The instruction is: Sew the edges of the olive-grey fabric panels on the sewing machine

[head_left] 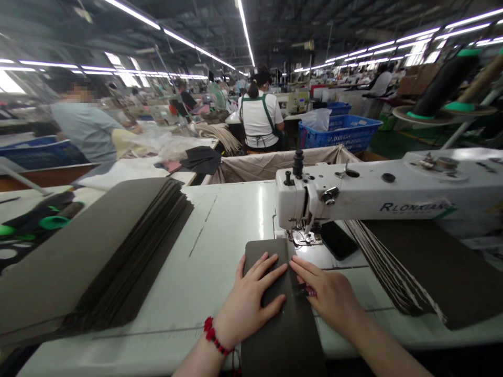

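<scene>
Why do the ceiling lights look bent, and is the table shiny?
Head view: the wide lens bends the lights and stretches the edges; glare streaks the table; left hand and right hand on the fabric look sharp.

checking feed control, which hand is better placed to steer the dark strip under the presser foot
Right, probably: the right hand lies along the dark strip's right edge, directly below the presser foot. The left hand lies flat on the strip's middle, farther left.
</scene>
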Action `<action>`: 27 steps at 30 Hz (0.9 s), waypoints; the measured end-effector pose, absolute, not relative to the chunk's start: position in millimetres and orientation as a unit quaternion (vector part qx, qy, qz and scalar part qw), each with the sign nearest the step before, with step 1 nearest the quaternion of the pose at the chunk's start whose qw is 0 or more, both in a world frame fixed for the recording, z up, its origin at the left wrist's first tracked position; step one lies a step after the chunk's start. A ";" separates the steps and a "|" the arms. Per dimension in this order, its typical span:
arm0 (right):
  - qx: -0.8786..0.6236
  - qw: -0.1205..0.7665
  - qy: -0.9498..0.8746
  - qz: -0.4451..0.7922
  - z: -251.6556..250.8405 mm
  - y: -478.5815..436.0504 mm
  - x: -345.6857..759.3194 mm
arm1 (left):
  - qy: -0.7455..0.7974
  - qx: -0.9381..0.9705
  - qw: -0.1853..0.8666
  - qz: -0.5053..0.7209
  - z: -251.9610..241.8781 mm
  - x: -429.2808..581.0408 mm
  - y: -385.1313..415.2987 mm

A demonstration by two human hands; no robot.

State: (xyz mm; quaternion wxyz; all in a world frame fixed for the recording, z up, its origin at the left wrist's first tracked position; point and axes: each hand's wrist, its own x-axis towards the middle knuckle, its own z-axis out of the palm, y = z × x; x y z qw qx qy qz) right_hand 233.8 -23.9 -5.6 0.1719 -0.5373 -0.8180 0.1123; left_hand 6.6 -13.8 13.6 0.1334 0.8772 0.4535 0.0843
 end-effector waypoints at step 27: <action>-0.538 0.163 -0.818 0.121 -5.6 -22.6 233.9 | 0.476 0.863 0.141 0.099 11.7 4.5 -11.3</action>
